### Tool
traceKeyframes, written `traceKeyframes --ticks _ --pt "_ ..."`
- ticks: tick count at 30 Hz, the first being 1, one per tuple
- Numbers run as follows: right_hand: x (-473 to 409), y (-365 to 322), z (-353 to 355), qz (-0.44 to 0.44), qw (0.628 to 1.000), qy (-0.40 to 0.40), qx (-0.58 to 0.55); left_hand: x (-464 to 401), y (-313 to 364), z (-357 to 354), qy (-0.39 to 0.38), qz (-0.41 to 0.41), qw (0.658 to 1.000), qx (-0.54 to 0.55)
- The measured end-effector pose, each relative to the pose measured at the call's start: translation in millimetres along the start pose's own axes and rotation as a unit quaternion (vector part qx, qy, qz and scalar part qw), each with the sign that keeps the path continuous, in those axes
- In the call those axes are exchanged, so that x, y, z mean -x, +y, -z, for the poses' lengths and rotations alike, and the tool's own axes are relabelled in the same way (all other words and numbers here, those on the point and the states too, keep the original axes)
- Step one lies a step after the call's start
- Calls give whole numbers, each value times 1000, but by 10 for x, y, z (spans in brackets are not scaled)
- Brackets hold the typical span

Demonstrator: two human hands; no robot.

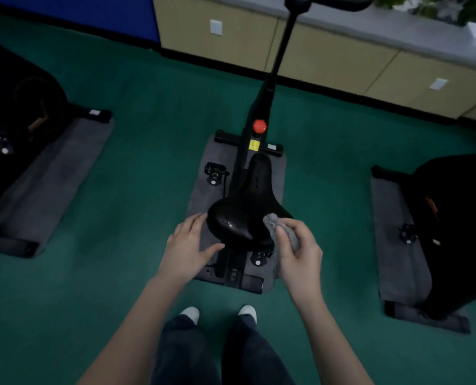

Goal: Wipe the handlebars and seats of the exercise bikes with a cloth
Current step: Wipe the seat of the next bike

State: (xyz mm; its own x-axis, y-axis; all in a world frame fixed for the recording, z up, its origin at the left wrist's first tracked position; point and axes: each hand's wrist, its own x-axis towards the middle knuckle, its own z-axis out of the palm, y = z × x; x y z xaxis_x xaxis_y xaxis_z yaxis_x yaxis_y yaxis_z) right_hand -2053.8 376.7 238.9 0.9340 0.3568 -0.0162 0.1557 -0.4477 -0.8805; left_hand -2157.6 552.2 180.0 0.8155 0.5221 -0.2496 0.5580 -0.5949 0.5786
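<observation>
We brace seat [242, 215] with left hand [188, 247], fingers straight (steadies it); right hand [300, 251] pinches bunched cloth [279, 226] against rear edge, wiping.

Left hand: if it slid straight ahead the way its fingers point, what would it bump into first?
Probably the black bike seat. The left hand lies open beside the seat's rear left edge, fingers aimed forward and slightly right, almost touching it, though depth is hard to judge from above.
</observation>
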Motion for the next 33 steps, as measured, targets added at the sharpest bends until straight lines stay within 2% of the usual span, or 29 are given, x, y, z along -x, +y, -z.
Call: traceKeyframes --ticks 4,9,12,16,20,23,26,29,31,33 --pt "-344 109 -58 52 997 -49 25 -75 34 -142 18 37 992 119" --pt "-733 -3 -370 143 981 -118 62 -208 -72 -192 27 35 983 179" --pt "-904 -124 -684 224 949 -199 99 -331 -142 -226 11 44 978 201" --pt "-882 -67 -936 282 897 -296 169 -436 -232 -308 7 54 972 231" --pt "-827 56 -965 325 858 -325 229 -440 -263 -413 18 70 949 308" --pt "-989 -5 -1055 321 840 -370 235 -436 -289 -495 22 75 935 346" --pt "-1291 -36 -1161 272 831 -403 270 -421 -312 -551 28 83 923 374" --pt "-1439 8 -1105 228 842 -373 316 -411 -307 -567 22 89 914 396" --pt "-1368 -3 -1092 236 849 -357 310 -412 -309 -552 19 88 914 397" --pt "-1287 -45 -1161 251 847 -379 276 -426 -315 -536 18 81 919 386"
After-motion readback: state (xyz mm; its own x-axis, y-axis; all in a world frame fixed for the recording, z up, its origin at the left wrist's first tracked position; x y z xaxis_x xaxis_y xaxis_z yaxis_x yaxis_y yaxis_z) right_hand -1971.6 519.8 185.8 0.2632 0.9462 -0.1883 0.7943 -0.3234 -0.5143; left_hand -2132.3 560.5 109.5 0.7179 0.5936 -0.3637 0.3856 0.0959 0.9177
